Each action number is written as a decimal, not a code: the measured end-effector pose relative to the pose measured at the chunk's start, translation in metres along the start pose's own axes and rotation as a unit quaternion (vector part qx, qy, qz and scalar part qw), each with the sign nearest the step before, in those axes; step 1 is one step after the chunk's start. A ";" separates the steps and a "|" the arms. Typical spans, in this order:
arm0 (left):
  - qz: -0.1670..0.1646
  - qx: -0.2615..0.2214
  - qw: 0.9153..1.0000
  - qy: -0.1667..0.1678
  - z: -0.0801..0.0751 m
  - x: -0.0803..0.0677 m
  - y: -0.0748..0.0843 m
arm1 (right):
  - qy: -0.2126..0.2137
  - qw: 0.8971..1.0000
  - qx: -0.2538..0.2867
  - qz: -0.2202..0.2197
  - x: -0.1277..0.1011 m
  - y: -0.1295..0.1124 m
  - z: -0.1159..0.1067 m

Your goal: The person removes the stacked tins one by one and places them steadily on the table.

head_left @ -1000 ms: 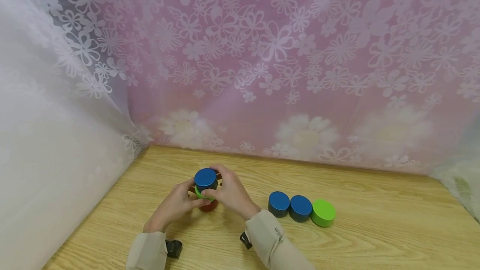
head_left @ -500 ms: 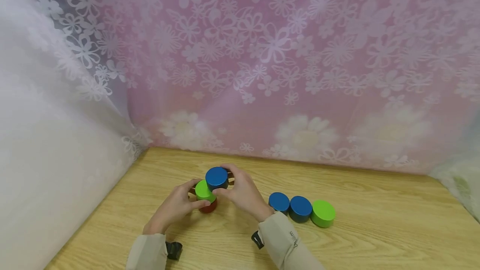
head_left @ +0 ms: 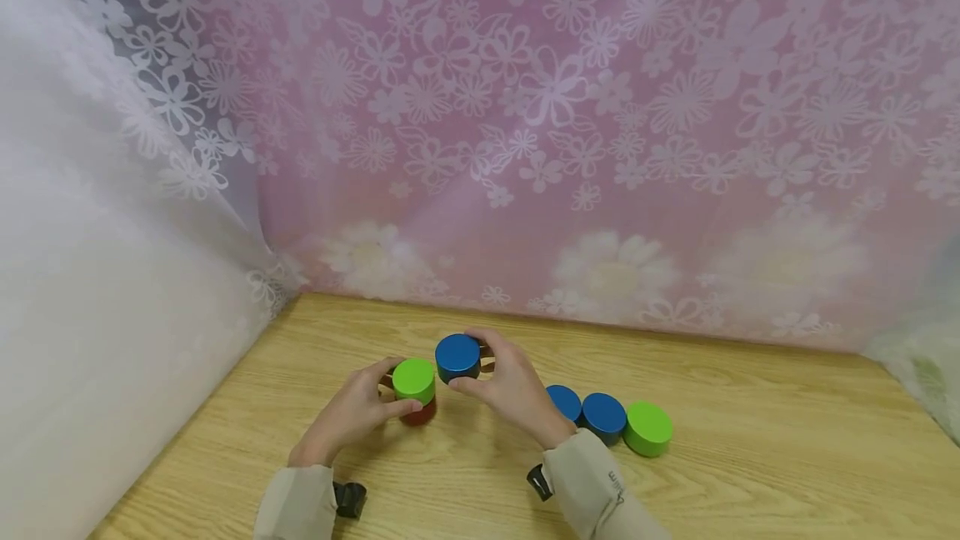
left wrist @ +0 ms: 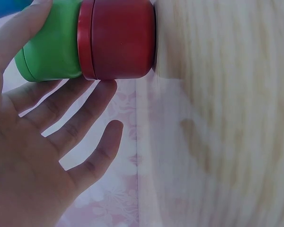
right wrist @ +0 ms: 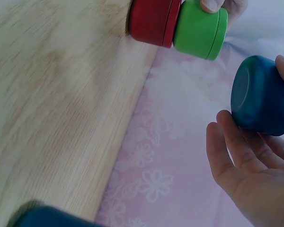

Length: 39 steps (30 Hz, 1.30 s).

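A red lidded tin [head_left: 420, 415] stands on the table with a green lidded tin [head_left: 414, 380] stacked on it. My left hand [head_left: 345, 415] grips the green tin between thumb and fingers; in the left wrist view some fingertips also reach the red tin [left wrist: 120, 40]. To the right, my right hand [head_left: 517, 390] pinches a blue tin [head_left: 457, 355] by its sides and holds it in the air. The right wrist view shows this blue tin [right wrist: 262, 99] apart from the stacked pair.
Right of the hands, two more blue tins [head_left: 603, 417] and a green tin [head_left: 648, 428] stand in a row on the wooden table [head_left: 750, 440]. My right forearm partly covers the leftmost one. A floral curtain [head_left: 570, 148] hangs behind the table, and a white sheet [head_left: 112, 315] lies left.
My right hand has lifted the blue tin off the green one and carried it to the right. The left hand stays at the stack, whose green top is now uncovered.
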<state>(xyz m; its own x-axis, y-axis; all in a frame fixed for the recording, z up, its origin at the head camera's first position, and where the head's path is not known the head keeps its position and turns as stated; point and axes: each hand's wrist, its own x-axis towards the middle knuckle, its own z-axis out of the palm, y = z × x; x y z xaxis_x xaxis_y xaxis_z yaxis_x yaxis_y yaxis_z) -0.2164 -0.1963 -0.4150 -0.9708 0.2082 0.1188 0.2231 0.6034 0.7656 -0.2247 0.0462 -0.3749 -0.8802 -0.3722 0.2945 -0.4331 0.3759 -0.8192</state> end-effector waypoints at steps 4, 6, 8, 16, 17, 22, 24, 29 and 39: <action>-0.003 0.000 1.000 0.005 0.000 0.000 -0.001 | 0.005 1.000 -0.005 -0.002 -0.004 0.002 -0.005; -0.001 0.002 1.000 0.008 0.000 0.000 -0.001 | 0.010 1.000 -0.007 -0.002 -0.005 0.004 -0.007; 0.005 0.003 1.000 0.007 0.001 0.001 -0.001 | 0.017 1.000 -0.007 0.001 -0.007 0.004 -0.009; 0.013 0.001 1.000 0.006 0.001 0.001 0.001 | 0.039 0.999 -0.006 0.019 -0.010 0.009 -0.015; 0.012 0.000 1.000 0.006 0.001 0.001 0.001 | 0.040 0.999 -0.005 0.021 -0.011 0.009 -0.016; 0.008 -0.003 1.000 0.009 0.002 0.001 0.001 | 0.048 0.999 -0.012 0.023 -0.014 0.011 -0.022; 0.005 -0.003 1.000 0.009 0.002 0.001 0.000 | 0.051 0.998 -0.014 0.022 -0.016 0.011 -0.025; -0.001 -0.005 1.000 0.004 0.001 0.001 -0.001 | 0.061 0.998 -0.013 0.028 -0.021 0.013 -0.032; -0.005 -0.003 1.000 0.001 0.000 -0.001 0.001 | 0.071 0.997 -0.016 0.037 -0.032 0.017 -0.046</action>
<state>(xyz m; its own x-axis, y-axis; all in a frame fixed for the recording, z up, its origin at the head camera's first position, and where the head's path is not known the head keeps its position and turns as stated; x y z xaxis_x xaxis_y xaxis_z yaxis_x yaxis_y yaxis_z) -0.2151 -0.1962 -0.4145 -0.9733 0.2005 0.1119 0.2124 0.6007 0.7707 -0.2132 0.1033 -0.3755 -0.9277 -0.2198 0.3017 -0.3694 0.4253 -0.8262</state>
